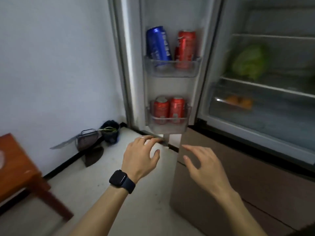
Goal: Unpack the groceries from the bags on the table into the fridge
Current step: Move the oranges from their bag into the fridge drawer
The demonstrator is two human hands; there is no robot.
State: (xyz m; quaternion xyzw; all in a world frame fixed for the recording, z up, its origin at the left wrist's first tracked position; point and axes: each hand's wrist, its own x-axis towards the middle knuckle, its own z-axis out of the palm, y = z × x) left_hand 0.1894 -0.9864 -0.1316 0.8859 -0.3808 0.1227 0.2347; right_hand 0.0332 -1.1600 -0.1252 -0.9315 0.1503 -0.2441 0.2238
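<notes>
Low in the centre of the frame, the left hand point(141, 155) and the right hand point(202, 166) hover empty, fingers loosely spread. Above them, the open fridge door point(170, 14) holds a blue can point(158, 46) beside a red can point(185, 48), with two red cans point(168, 109) below. A green vegetable point(248, 62) lies inside the fridge at the right.

One wide-angle view looks from the person's head, forward and tilted down. It stands close to the open fridge door point(172, 86), which rises through the middle. The fridge compartment point(276, 53) fills the right side, the wall point(59, 65) the left, the floor point(150, 210) below. The left hand point(139, 157) and right hand point(202, 166) reach in from the bottom edge.
</notes>
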